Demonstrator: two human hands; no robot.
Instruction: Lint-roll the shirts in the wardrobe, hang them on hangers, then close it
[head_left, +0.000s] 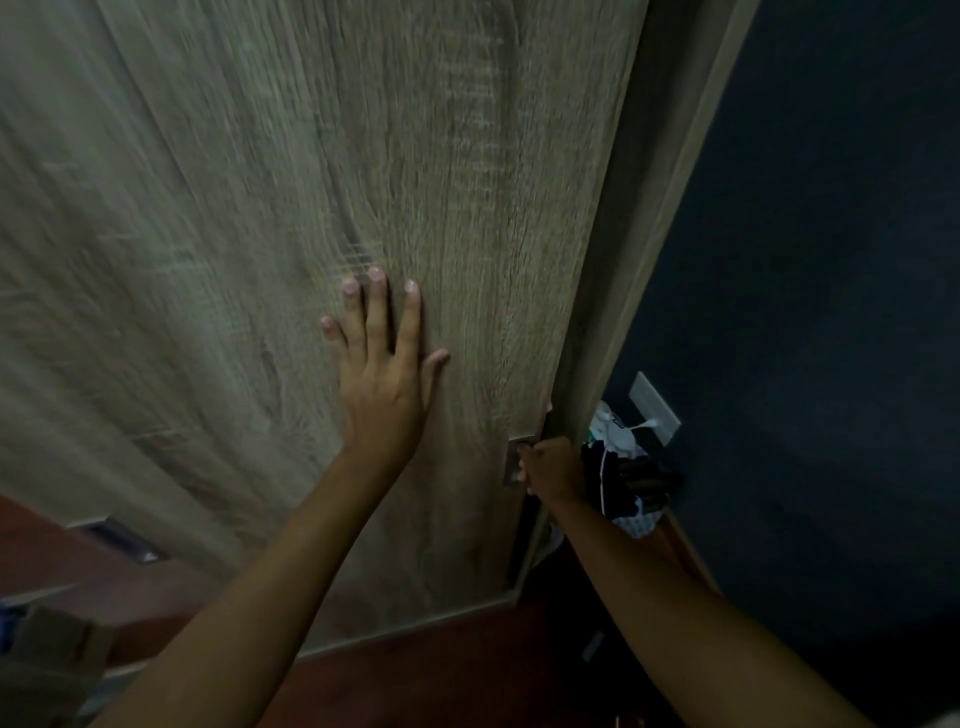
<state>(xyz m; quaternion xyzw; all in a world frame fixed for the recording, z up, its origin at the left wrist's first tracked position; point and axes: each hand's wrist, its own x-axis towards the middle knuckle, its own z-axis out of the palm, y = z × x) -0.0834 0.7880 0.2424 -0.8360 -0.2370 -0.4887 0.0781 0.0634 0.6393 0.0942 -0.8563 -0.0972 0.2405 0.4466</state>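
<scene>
The wardrobe's light wood-grain sliding door (249, 260) fills most of the view. My left hand (382, 374) lies flat on it with the fingers spread, holding nothing. My right hand (553, 467) is curled around the door's right edge at a small metal handle plate (514, 460). A narrow dark gap (582, 364) shows between the door's edge and the wardrobe's side frame (675, 218). No shirts, hangers or lint roller are in view.
A dark blue wall (831, 312) stands on the right, with a white socket plate (655, 408) and a plugged-in white cable. Dark and white clutter (628, 483) sits below it. The floor (441, 670) is reddish-brown. A cardboard box (47, 660) is at the bottom left.
</scene>
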